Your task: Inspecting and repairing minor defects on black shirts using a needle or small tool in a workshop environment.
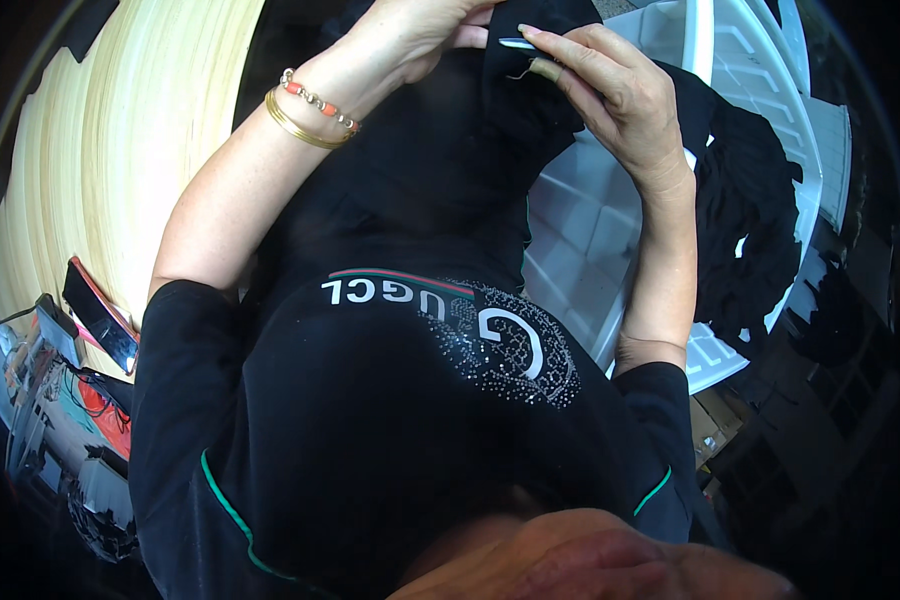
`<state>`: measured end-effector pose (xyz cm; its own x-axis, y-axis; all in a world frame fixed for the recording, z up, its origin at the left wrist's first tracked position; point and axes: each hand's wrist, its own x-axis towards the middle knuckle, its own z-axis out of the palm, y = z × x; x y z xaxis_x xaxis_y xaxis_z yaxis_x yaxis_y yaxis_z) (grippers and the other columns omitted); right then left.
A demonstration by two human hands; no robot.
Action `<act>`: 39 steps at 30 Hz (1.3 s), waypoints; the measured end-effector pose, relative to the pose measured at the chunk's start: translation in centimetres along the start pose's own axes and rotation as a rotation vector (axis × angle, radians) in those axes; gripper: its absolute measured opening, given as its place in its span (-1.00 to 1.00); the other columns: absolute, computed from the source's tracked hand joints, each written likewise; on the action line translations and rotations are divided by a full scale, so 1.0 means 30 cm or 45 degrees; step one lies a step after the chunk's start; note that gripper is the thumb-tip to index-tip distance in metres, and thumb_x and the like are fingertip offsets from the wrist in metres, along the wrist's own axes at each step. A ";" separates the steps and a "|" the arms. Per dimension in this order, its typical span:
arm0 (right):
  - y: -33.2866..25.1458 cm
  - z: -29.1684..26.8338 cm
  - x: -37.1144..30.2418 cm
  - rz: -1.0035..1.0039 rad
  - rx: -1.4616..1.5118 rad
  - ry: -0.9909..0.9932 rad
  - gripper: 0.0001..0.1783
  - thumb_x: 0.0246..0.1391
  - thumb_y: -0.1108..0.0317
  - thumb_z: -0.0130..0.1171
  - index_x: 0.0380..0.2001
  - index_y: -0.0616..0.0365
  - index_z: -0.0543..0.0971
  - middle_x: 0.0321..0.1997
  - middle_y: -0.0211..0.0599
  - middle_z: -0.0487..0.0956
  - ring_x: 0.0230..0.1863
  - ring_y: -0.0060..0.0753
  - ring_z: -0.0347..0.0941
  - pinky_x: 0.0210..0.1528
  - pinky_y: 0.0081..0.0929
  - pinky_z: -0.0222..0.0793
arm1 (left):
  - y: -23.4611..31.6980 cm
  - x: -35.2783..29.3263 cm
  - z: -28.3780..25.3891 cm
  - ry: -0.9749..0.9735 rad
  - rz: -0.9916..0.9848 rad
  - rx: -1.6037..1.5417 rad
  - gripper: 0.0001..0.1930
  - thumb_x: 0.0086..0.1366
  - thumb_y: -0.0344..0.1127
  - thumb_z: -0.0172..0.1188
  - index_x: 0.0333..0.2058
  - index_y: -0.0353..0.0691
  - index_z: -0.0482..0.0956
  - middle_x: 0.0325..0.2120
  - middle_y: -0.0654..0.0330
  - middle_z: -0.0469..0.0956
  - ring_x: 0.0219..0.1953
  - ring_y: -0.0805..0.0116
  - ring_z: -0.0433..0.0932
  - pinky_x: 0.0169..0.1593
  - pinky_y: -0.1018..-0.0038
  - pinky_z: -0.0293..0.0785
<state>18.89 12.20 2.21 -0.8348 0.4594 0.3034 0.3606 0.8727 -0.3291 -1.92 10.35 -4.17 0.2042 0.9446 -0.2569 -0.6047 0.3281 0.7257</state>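
Observation:
Black fabric (pixel 515 105) is held up at the top middle, draped over my lap. My left hand (pixel 425 28) grips its edge with fingers closed, their tips partly hidden behind the cloth. A beaded bracelet and gold bangles circle that wrist. My right hand (pixel 610 85) is pinched around a small tool with a thin pale blade (pixel 517 43), whose exact kind I cannot make out. The blade lies against the fabric, just right of my left fingers. A tan wrap covers one right digit, and a short loose thread (pixel 520 75) shows beside it.
A white plastic crate (pixel 582 215) stands at the right, with a heap of black cloth (pixel 745 205) over it. To the left is a curved light wooden table (pixel 100 150). A phone (pixel 100 315) lies at its near edge, with cables and clutter beyond.

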 end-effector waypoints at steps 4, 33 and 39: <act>0.015 0.009 -0.005 0.049 0.095 0.046 -0.56 0.01 0.49 0.35 0.03 0.03 0.65 -0.38 -0.41 0.55 -0.45 -0.55 0.44 -0.41 -0.58 0.36 | 0.004 -0.004 0.000 0.005 -0.029 -0.052 -0.77 0.39 -0.33 0.17 -0.06 -0.30 0.51 -0.26 0.21 0.62 -0.28 0.48 0.64 -0.22 0.58 0.63; -0.001 -0.020 -0.010 -0.061 0.417 0.043 -0.64 -0.02 0.43 0.39 -0.09 0.20 0.64 -0.44 -0.23 0.53 -0.46 -0.26 0.47 -0.38 -0.42 0.40 | 0.010 -0.242 -0.093 0.139 -0.118 0.198 -0.85 0.36 -0.35 0.22 -0.17 -0.28 0.62 -0.37 0.20 0.67 -0.32 0.40 0.72 -0.14 0.44 0.73; -0.043 0.015 0.008 -0.151 0.292 -0.023 -0.65 0.02 0.37 0.34 -0.08 0.21 0.62 -0.39 -0.24 0.52 -0.39 -0.20 0.51 -0.35 -0.39 0.45 | 0.001 -0.242 -0.111 0.165 -0.066 0.262 -0.82 0.39 -0.36 0.18 -0.12 -0.31 0.60 -0.34 0.15 0.68 -0.30 0.38 0.72 -0.15 0.44 0.73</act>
<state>18.03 11.13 2.31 -0.8736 0.3512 0.3370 0.1577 0.8593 -0.4866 -5.99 3.47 -4.41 0.1228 0.9219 -0.3673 -0.4238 0.3834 0.8206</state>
